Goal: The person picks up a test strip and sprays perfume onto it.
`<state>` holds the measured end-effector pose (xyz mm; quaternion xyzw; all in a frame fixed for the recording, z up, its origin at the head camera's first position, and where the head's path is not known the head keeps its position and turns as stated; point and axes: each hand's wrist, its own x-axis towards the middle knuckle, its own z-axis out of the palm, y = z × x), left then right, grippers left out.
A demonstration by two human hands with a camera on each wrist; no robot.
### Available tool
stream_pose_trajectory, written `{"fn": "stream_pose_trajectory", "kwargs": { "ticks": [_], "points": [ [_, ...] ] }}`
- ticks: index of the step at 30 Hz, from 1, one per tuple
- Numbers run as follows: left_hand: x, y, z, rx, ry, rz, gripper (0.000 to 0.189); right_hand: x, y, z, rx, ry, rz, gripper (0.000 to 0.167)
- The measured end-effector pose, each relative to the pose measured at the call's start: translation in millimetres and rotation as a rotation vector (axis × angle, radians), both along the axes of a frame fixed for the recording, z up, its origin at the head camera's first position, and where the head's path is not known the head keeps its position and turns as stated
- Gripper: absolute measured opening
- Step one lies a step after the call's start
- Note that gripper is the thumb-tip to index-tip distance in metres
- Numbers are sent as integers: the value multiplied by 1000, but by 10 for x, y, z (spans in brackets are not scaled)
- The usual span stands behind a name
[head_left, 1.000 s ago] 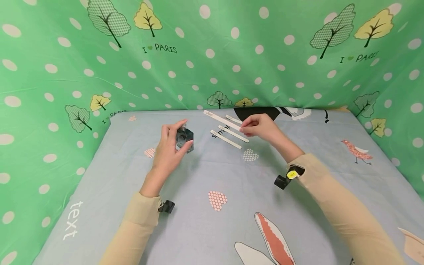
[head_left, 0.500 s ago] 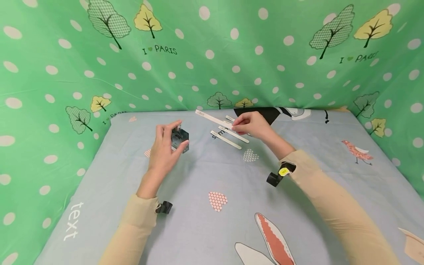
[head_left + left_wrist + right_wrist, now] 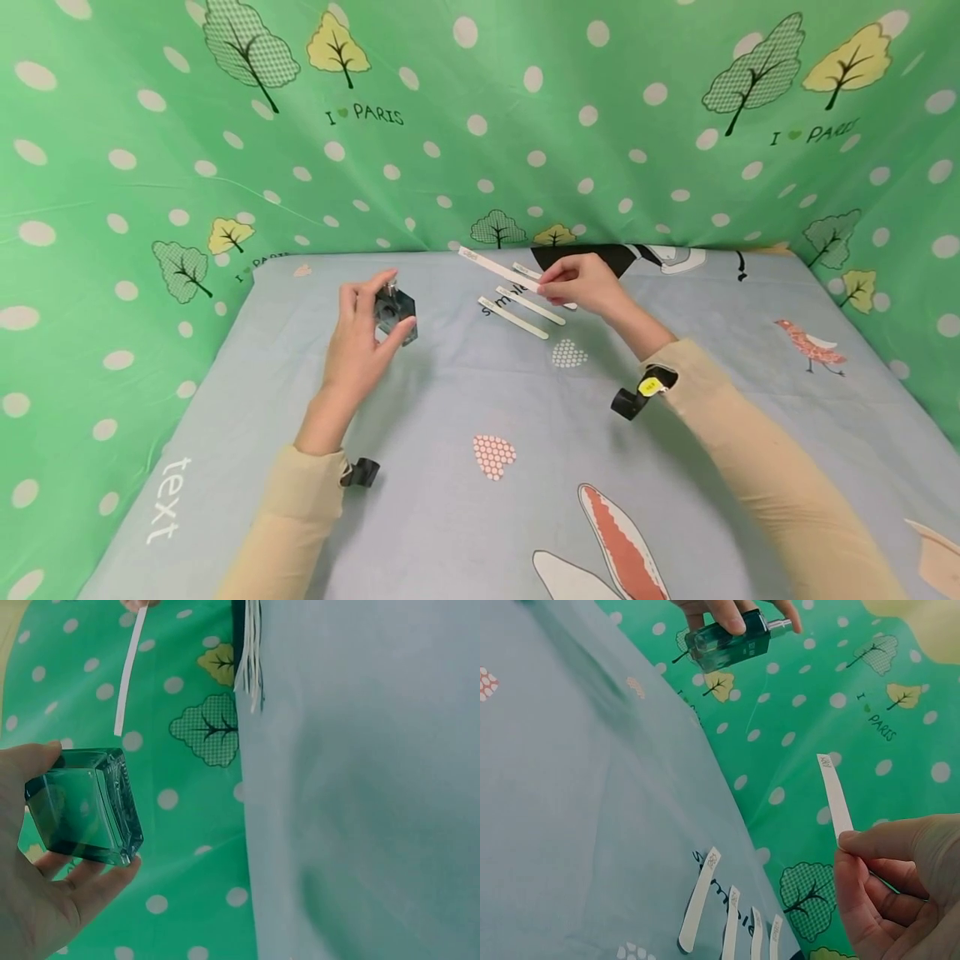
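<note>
My left hand (image 3: 354, 342) holds a dark glass perfume bottle (image 3: 395, 315) upright above the cloth, index finger on the silver spray top (image 3: 780, 627). In the left wrist view the bottle (image 3: 86, 806) is a clear bluish-green block between thumb and fingers. My right hand (image 3: 581, 285) pinches one end of a white paper test strip (image 3: 832, 791). Its free end, with small writing on it, points toward the bottle, and a gap separates the two. Below that hand, several similar strips (image 3: 513, 317) lie roughly parallel on the cloth.
A blue-grey printed cloth (image 3: 420, 517) covers the table. Behind it and at both sides hangs a green polka-dot curtain (image 3: 480, 167), close beyond the strips. A black wrist camera (image 3: 630, 403) juts out from the right cuff, another camera (image 3: 365, 472) from the left.
My left hand has carried the perfume bottle steadily left, away from the strips. My right hand shifted left with its test strip, then came back right.
</note>
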<state>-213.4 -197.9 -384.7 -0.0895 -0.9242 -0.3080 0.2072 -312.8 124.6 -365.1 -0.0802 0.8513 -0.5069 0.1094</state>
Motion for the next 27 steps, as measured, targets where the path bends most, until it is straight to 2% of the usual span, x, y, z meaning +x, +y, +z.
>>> {"fn": "stream_pose_trajectory", "kwargs": {
  "ticks": [9, 27],
  "points": [
    [8, -43, -24, 3, 6, -2, 64, 9, 140, -12, -4, 11, -19, 22],
    [20, -114, -47, 7, 6, 5, 65, 72, 484, -113, -32, -40, -69, 31]
  ]
}}
